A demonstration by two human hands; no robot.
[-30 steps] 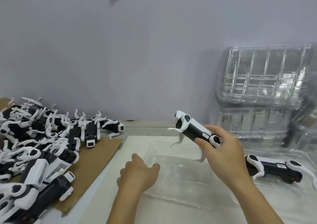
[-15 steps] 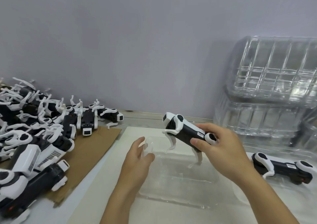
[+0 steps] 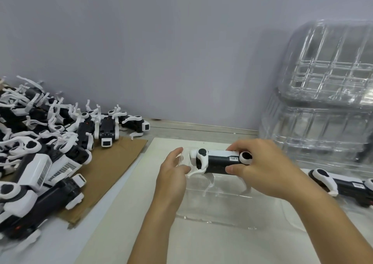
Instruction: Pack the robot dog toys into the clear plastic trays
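My right hand grips a black-and-white robot dog toy by its rear half and holds it level, legs down, just above the far end of a clear plastic tray on the white mat. My left hand holds the tray's far-left corner between thumb and fingers, right beside the dog's head and front leg. A second robot dog lies on its side at the right, in another clear tray.
A big pile of robot dogs covers a cardboard sheet on the left. Tall stacks of clear trays stand at the back right against the grey wall. The white mat lies under the tray.
My right hand has lowered the dog and turned it level over the tray. My left hand has moved up to the tray's far-left corner and taken hold of it.
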